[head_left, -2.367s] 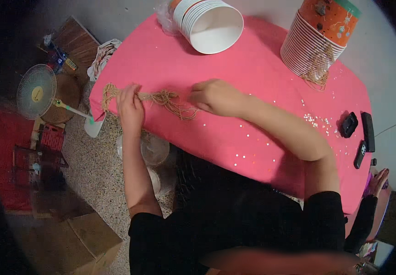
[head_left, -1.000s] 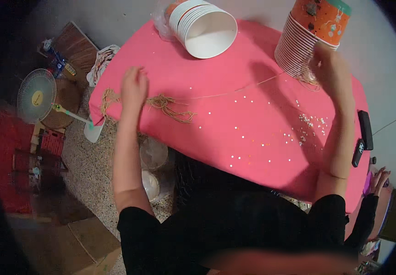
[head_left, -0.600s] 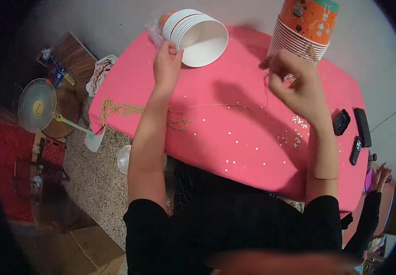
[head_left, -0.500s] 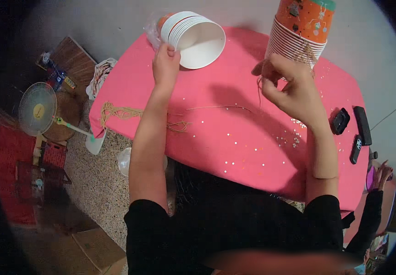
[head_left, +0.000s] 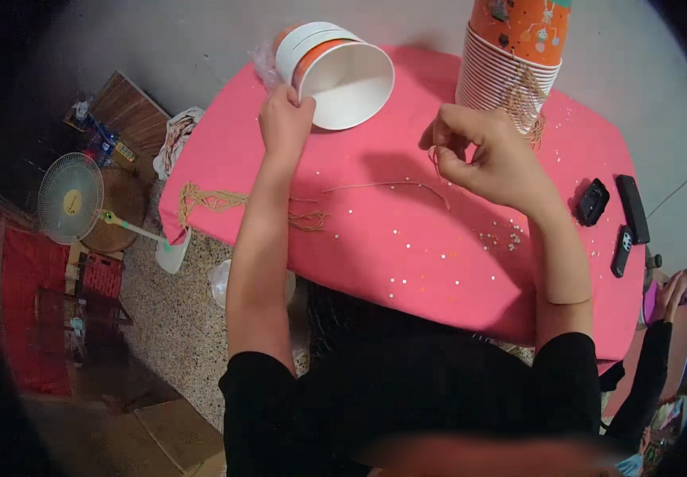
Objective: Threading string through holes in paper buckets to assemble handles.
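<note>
A person's left hand point(head_left: 284, 119) closes its grip on the rim of a stack of paper cups lying on its side point(head_left: 334, 73), white mouth turned toward the camera, at the far edge of a pink tabletop point(head_left: 407, 262). The right hand point(head_left: 487, 155) pinches the end of a thin tan string point(head_left: 383, 187) between thumb and fingers; the string trails leftward across the cloth to a loose bundle of string point(head_left: 220, 203) at the tabletop's left edge. An upright stack of orange cups point(head_left: 514, 56) stands just beyond the right hand, more string draped on it. Small pale beads point(head_left: 502, 237) dot the cloth. Dark remote controls point(head_left: 626, 215) lie at the right; a standing fan point(head_left: 73, 199) sits on the floor
</note>
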The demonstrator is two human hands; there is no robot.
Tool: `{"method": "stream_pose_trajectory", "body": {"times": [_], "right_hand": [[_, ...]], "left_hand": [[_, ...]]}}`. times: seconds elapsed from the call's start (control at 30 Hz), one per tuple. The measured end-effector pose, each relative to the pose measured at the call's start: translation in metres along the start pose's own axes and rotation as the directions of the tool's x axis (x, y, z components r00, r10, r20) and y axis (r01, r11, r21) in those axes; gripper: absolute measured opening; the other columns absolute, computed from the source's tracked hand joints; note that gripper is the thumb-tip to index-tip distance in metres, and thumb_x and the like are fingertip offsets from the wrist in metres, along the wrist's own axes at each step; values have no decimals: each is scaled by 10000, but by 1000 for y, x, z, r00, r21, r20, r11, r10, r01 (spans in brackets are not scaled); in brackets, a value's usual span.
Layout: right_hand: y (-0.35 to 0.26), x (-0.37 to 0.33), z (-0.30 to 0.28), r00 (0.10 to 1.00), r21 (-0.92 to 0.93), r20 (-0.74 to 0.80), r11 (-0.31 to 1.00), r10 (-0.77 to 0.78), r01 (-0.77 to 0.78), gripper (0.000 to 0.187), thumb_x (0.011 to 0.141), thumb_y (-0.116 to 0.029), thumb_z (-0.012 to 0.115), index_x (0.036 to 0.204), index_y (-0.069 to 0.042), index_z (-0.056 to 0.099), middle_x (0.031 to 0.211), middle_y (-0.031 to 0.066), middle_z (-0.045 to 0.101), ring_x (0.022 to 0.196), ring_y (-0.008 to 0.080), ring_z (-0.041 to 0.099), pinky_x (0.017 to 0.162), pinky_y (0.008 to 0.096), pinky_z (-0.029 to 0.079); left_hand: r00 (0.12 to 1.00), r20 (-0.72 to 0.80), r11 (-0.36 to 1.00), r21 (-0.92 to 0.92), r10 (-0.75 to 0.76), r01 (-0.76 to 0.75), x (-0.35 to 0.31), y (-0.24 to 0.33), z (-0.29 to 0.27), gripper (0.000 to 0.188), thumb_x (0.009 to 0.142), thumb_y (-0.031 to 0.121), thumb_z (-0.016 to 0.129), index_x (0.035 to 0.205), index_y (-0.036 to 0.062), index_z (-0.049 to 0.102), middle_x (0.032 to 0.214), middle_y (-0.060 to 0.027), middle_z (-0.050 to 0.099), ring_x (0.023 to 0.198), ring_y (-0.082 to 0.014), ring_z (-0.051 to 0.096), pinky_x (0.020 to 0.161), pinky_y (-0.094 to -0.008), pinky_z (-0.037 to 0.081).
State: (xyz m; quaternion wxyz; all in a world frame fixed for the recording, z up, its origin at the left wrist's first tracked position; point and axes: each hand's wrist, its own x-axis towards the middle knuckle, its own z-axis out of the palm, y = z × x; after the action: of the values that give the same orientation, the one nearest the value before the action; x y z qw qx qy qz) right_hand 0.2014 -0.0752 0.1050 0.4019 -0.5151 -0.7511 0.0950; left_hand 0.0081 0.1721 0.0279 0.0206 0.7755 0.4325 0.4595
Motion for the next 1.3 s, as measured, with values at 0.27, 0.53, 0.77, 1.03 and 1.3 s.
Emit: {"method": "stream_pose_trajectory", "body": {"times": [0.27, 0.53, 0.77, 1.03, 1.3], "right_hand": [[1, -5, -13, 982, 252, 93, 950, 165, -184, 68, 789, 9, 552, 784, -30, 496, 725, 0, 560, 685, 63, 562, 604, 219, 460], [-15, -8, -16, 984, 565, 135, 807, 118, -174, 39, 794, -8, 556, 800, -20, 520, 675, -27, 509, 606, 25, 469, 552, 188, 399], [-15, -5, -9, 959, 622, 243, 735, 147, -270, 25, 802, -7, 542, 791, -15, 522, 633, -15, 516, 520, 32, 474, 443, 182, 369], [-8, -2, 7, 952, 621, 261, 728, 159, -291, 44, 855, -23, 517, 812, -16, 510, 623, 11, 566, 512, 37, 499, 439, 178, 355], [-5, -6, 26, 909, 624, 383, 679, 165, -386, 42, 860, -43, 537, 830, -24, 514, 670, 17, 581, 560, 45, 519, 462, 177, 367]], "left_hand": [[949, 278, 674, -674, -150, 304, -9, 43, -50, 300, 802, 36, 566, 1080, 5, 455, 1055, -189, 594, 548, -201, 630, 412, -251, 494], [778, 625, 294, -734, -61, 612, -43, 56, -67, 555, 866, 5, 498, 1343, 0, 213, 1161, -222, 538, 588, -247, 641, 482, -290, 548], [755, 654, 208, -734, -41, 647, -83, 95, -59, 530, 897, 33, 489, 1364, -2, 239, 1285, -198, 448, 688, -221, 651, 577, -278, 560], [969, 245, 646, -735, -33, 208, -120, 87, -75, 346, 860, 9, 614, 1197, 18, 538, 1113, -89, 571, 698, -98, 592, 543, -200, 465], [883, -169, 684, -575, 438, -449, -130, 121, -76, 352, 713, -62, 731, 1039, 30, 637, 995, -65, 599, 754, -116, 595, 619, -248, 505]]}}
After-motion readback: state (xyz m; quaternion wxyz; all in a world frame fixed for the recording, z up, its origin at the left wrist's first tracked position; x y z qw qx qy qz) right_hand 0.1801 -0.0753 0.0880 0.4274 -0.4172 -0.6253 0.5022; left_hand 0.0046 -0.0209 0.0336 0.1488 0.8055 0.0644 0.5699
